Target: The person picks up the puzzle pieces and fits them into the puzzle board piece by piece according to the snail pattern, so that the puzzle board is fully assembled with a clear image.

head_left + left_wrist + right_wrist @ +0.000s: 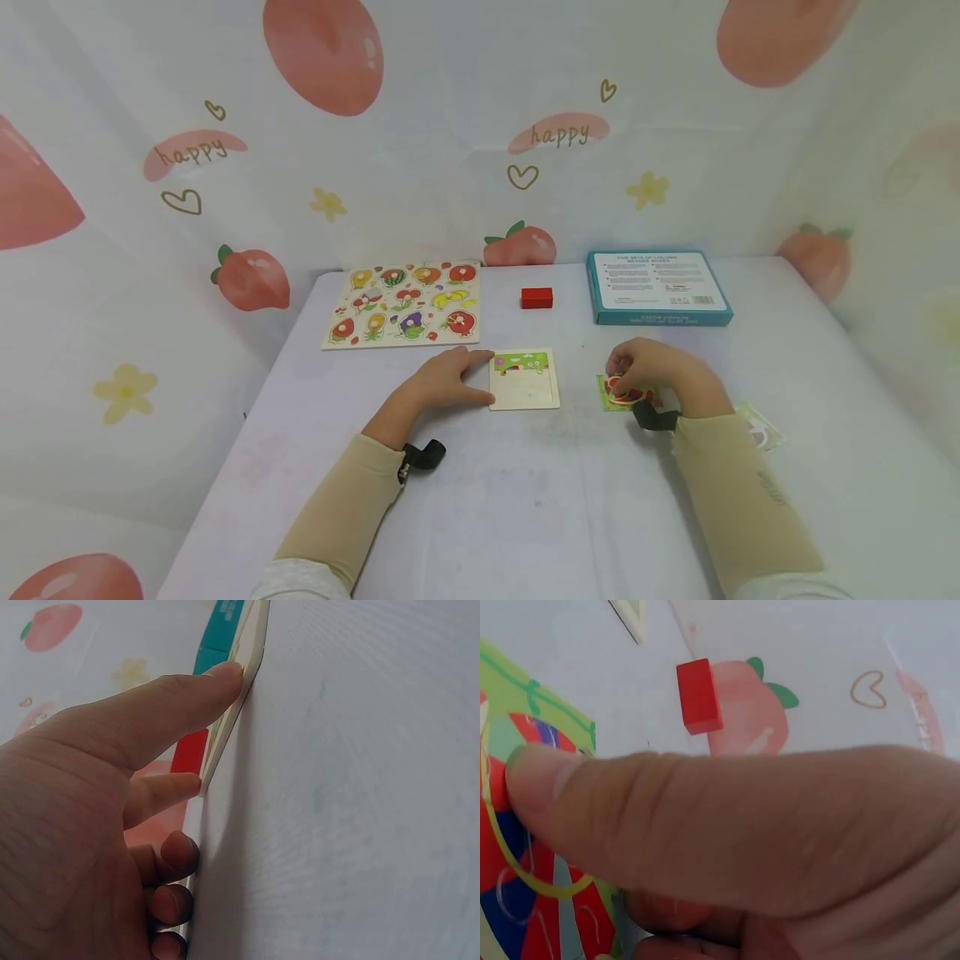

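Observation:
In the head view a square wooden puzzle board (522, 395) lies mid-table, its upper part filled with a green picture strip and the lower part bare wood. My left hand (442, 382) touches its left edge, thumb and index finger spread apart; the left wrist view has the thumb (172, 709) on the rim. To the right, my right hand (660, 371) pinches a red-and-blue puzzle piece (624, 393) with a curved yellow edge, over a green-edged piece (606, 402). The right wrist view shows the thumb (667, 817) pressed on it; fingertips beneath are hidden.
A fruit puzzle board (390, 333) lies at the back left. Behind the square board is a red block (537, 298); a teal-edged box (660, 292) is at the back right. Another puzzle piece (761, 427) lies partly behind the right forearm. A patterned cloth (427, 167) hangs behind the table.

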Demonstrator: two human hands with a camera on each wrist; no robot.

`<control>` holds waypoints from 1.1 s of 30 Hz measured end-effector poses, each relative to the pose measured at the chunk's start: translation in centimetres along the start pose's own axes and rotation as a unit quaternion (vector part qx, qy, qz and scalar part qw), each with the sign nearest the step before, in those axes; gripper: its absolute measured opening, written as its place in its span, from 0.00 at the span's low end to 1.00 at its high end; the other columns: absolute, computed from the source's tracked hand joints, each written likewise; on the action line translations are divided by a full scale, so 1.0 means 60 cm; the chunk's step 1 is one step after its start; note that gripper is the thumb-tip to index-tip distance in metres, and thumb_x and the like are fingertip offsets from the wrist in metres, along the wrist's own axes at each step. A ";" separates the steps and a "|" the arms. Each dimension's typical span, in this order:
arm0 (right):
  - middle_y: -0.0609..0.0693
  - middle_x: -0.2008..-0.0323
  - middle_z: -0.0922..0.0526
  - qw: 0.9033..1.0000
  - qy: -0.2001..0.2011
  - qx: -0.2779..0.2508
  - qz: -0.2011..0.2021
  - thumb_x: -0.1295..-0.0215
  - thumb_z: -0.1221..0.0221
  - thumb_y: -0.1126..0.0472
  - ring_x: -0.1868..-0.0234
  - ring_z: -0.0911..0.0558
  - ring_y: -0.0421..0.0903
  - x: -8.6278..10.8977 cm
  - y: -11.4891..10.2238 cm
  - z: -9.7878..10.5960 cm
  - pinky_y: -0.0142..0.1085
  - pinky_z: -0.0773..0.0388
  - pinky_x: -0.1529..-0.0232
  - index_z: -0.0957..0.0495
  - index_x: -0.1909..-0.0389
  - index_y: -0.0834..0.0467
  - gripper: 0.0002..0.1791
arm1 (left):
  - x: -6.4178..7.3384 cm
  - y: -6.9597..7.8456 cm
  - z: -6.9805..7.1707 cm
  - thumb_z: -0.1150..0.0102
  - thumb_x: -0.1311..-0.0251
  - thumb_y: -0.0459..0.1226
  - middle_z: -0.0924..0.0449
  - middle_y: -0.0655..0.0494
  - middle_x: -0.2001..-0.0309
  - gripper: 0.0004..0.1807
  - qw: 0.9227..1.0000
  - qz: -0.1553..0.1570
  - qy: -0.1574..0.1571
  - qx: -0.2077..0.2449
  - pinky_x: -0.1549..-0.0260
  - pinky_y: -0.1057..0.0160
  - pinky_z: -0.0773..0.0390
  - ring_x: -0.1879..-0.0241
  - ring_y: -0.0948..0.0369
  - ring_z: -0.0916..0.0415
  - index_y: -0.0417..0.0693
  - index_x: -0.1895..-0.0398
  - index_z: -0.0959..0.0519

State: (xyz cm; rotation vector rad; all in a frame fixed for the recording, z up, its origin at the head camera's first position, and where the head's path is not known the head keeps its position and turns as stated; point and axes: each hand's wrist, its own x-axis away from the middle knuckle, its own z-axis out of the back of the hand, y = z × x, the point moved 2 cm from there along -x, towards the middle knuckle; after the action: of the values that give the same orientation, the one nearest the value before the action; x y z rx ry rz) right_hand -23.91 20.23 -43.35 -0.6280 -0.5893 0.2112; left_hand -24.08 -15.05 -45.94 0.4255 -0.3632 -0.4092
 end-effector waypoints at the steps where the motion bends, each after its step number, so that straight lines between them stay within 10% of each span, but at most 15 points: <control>1: 0.50 0.65 0.19 1.000 0.002 0.003 -0.005 0.43 0.30 0.64 0.62 0.23 0.48 0.000 -0.002 -0.001 0.41 0.26 0.58 0.20 0.61 0.58 0.11 | 0.000 0.000 0.000 0.27 0.46 0.58 0.28 0.58 0.55 0.45 1.000 0.000 0.000 0.000 0.51 0.55 0.26 0.54 0.58 0.31 0.65 0.23 0.32; 33: 0.54 0.60 0.18 0.993 0.027 0.086 -0.076 0.44 0.29 0.62 0.58 0.22 0.54 0.021 -0.045 -0.007 0.50 0.24 0.54 0.18 0.55 0.60 0.16 | 0.001 -0.003 -0.003 0.27 0.46 0.58 0.27 0.58 0.51 0.45 1.000 -0.007 0.006 0.012 0.46 0.52 0.26 0.51 0.58 0.31 0.65 0.24 0.31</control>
State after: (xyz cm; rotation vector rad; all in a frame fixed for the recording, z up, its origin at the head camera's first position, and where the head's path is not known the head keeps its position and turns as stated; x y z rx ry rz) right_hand -22.61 18.31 -41.41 -0.4198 -0.5580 0.1009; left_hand -24.02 -15.16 -46.18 0.4549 -0.3537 -0.4157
